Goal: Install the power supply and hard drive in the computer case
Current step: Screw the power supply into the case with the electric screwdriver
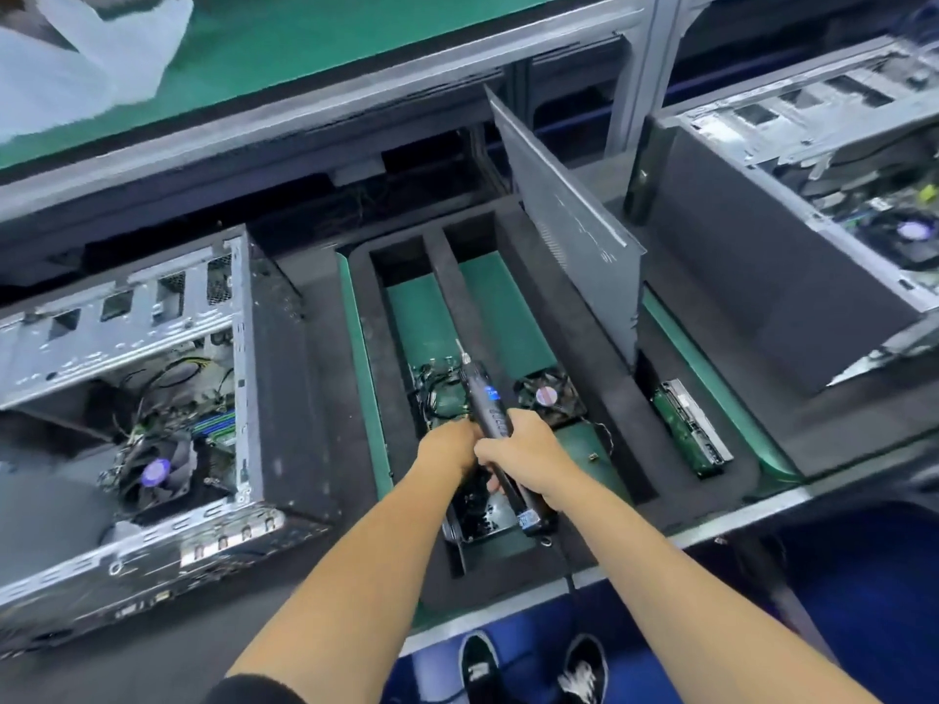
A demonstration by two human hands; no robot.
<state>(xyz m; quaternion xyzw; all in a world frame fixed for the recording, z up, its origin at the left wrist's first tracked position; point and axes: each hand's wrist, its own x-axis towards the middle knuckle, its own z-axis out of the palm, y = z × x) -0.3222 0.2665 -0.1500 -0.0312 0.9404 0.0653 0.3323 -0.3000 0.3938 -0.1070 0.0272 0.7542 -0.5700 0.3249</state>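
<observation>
Two hands meet over the foam tray (pixel 599 343): right hand (pixel 523 449) grips the screwdriver (pixel 490 409), left hand (pixel 449 444) looks curled, unclear. Hard drive (pixel 693 426) lies rightward, nearer the right hand, long side pointing away.

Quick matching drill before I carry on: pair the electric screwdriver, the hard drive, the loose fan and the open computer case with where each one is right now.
Things:
1. electric screwdriver
2. hard drive
3. loose fan
4. open computer case

Places:
A. on the bench left of the foam tray
B. narrow slot at the tray's right edge
C. gripped in the right hand
D. lying in the tray's right-hand compartment

Pairs: 1-C, 2-B, 3-D, 4-A
</observation>
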